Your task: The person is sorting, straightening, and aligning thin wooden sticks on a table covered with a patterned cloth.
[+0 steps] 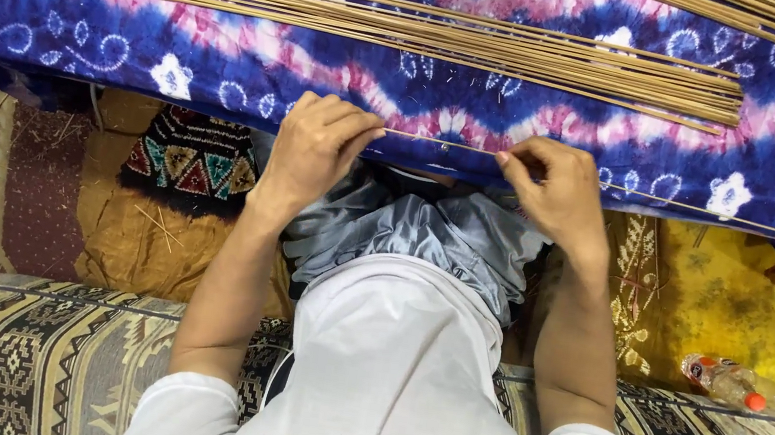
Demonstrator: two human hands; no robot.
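My left hand (316, 152) and my right hand (558, 191) both pinch one thin tan stick (443, 144) that lies across the near edge of a blue, pink and white patterned cloth (227, 64). The stick runs on past my right hand towards the right edge. A long bundle of several similar sticks (364, 22) lies flat on the cloth further away. More sticks (740, 10) lie at the top right. My grey trousers and white shirt fill the lower middle.
A patterned cushion (4, 356) runs along the bottom. Two small plastic bottles with orange caps (738, 386) lie on yellow fabric (730, 296) at the right. A dark triangle-patterned cloth (194, 155) and brown fabric are at the left, with stray sticks (159, 226) on it.
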